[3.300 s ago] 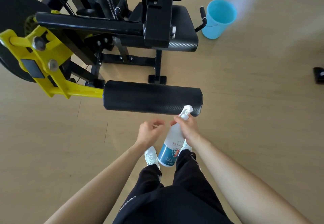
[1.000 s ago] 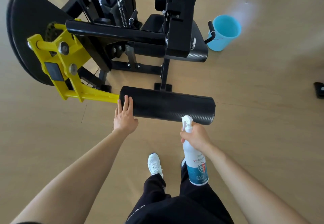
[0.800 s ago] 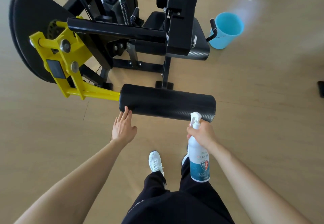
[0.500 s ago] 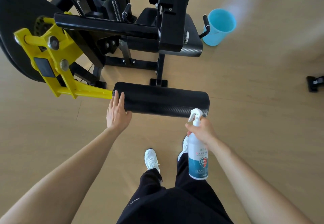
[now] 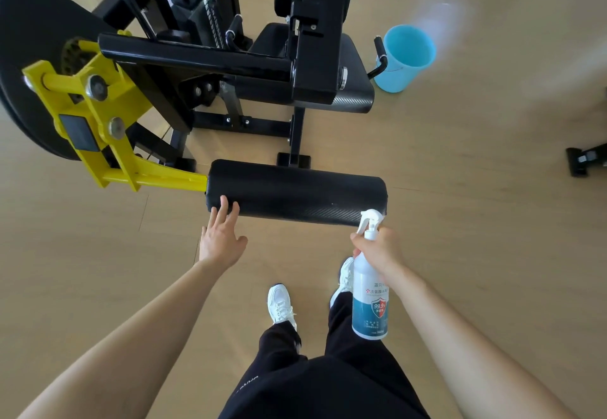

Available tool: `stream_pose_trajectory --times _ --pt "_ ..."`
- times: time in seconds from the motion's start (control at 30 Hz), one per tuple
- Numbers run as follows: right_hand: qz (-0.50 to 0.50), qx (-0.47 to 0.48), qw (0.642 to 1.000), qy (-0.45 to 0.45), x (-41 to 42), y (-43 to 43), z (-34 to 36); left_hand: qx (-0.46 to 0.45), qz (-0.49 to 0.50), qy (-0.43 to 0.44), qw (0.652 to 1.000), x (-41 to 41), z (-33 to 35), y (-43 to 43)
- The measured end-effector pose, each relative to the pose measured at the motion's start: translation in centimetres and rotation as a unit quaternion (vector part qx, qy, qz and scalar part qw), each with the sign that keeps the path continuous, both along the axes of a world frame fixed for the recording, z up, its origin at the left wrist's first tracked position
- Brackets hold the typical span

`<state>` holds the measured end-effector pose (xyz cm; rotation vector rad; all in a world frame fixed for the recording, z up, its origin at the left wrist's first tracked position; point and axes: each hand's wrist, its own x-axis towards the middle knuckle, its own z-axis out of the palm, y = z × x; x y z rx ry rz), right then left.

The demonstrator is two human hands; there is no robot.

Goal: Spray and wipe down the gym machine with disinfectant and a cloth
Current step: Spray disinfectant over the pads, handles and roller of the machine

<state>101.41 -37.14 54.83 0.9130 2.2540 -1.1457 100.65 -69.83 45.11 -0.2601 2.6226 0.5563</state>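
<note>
The black roller pad (image 5: 295, 192) of the machine lies crosswise, its long axis running left to right. The left hand (image 5: 221, 241) is the nearer one: its fingers (image 5: 225, 208) are straight and slightly apart, tips touching the pad's left end. The right hand (image 5: 377, 251) is curled round the neck of the spray bottle (image 5: 369, 300), whose nozzle sits just short of the pad's right end. Spraying along the pad looks like the coming move. No cloth shows. Well beyond the fingers, a blue bucket (image 5: 405, 57) stands beside the seat (image 5: 351, 97)
</note>
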Motion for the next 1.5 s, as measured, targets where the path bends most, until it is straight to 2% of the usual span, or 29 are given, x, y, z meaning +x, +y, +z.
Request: stream_pose_trajectory --times 0.1,0.3,0.5,0.67,0.77,0.87,0.93,1.0,1.1,1.2,1.27,1.33,1.5 --pt "0.037 0.015 0.999 -0.008 -0.1 -1.0 0.0 0.026 0.037 -0.015 0.999 1.3 0.0 0.0" --pt "0.153 0.017 0.988 -0.006 -0.7 -4.2 0.0 0.037 0.097 0.043 0.994 0.6 0.8 -1.1" --pt "0.193 0.001 0.981 0.007 -1.8 -7.9 0.3 0.034 0.05 0.076 0.995 -2.8 1.6 -2.0" --pt "0.224 0.039 0.974 0.013 -2.2 -9.6 0.3 0.031 0.033 0.006 0.999 -2.5 1.4 -1.2" --pt "0.208 0.042 0.977 0.027 -2.2 -9.8 0.5 0.002 0.01 -0.029 1.0 -1.2 1.0 -1.3" --pt "0.18 0.036 0.982 0.035 -2.3 -9.1 0.7 0.008 0.039 -0.148 0.988 0.5 0.7 -1.5" --pt "0.162 0.035 0.985 0.038 -2.3 -8.1 0.6 0.017 0.063 -0.183 0.981 2.0 0.3 -1.4" --pt "0.153 0.041 0.987 0.037 -2.1 -6.9 0.6 0.024 0.094 -0.128 0.987 2.6 0.3 -1.1" --pt "0.174 0.045 0.984 0.011 -1.9 -4.9 0.6 0.052 0.108 0.004 0.993 1.4 1.1 -0.4" --pt "0.163 -0.01 0.986 -0.01 -1.8 -3.6 0.7 0.055 0.087 0.082 0.991 -1.2 2.1 0.1" --pt "0.131 -0.051 0.99 -0.021 -1.9 -3.2 0.7 0.055 0.051 0.088 0.993 -2.7 2.3 0.4" --pt "0.1 -0.067 0.992 -0.032 -1.9 -2.9 0.4 0.047 0.004 0.055 0.997 -3.4 2.0 0.6" --pt "0.065 -0.043 0.996 -0.038 -2.1 -3.6 -0.5 0.007 -0.038 0.002 0.999 -2.7 1.4 0.9"
